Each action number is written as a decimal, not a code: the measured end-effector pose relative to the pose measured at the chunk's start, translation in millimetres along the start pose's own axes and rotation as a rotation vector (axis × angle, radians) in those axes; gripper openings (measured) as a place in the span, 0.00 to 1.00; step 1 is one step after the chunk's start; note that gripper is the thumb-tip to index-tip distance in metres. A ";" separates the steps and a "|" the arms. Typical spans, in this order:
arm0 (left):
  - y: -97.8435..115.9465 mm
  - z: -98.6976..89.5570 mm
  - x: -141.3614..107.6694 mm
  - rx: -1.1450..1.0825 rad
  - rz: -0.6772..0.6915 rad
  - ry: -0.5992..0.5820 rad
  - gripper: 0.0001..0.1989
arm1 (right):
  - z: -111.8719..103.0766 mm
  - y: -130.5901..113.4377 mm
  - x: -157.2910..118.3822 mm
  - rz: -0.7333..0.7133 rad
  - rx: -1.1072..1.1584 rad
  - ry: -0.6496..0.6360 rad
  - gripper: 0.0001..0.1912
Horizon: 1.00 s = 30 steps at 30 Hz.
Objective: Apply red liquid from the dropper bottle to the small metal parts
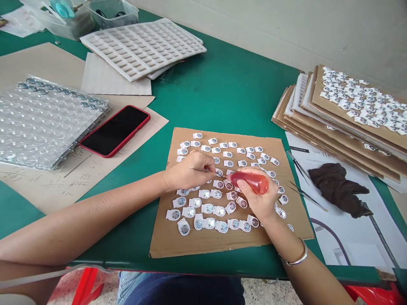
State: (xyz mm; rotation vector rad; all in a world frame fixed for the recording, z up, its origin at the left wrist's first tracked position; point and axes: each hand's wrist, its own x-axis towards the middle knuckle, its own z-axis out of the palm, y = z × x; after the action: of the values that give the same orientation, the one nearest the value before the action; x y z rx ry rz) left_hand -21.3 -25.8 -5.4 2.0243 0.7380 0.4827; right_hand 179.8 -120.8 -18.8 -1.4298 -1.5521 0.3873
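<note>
A brown cardboard sheet (203, 248) lies in front of me, covered with rows of small white tabs that bear round metallic discs (184, 227). Over its middle, my left hand (192, 169) is closed on thin metal tweezers (201, 170), whose tip points right at one of the discs. My right hand (260, 195) grips a red squeeze bottle (252, 182), its narrow end aimed left toward the same disc. The two hands are close but apart. Whether the bottle tip touches the disc is too small to tell.
A red-cased phone (115, 130) and a clear blister tray (47, 123) lie left. White moulded trays (144, 46) sit at the back. On the right are stacked cardboard sheets (343, 144), more tweezers (307, 197) and a dark crumpled item (338, 188) on paper.
</note>
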 end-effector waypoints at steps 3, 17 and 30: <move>0.0 -0.3 0.5 0.001 -0.009 0.001 0.07 | 0.1 -0.4 -0.3 0.007 -0.001 -0.005 0.12; -1.1 -0.6 1.5 0.008 0.010 0.017 0.06 | 2.2 -2.6 -0.9 0.021 0.039 -0.037 0.13; 5.6 -1.8 3.1 0.023 -0.053 0.033 0.05 | -2.4 -0.6 6.3 0.161 0.229 0.040 0.09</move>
State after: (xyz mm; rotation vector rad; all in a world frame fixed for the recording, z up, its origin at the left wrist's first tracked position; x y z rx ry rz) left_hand -18.3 -24.9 0.5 2.0171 0.8187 0.4799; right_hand 182.2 -116.1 -14.6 -1.3775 -1.3184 0.6088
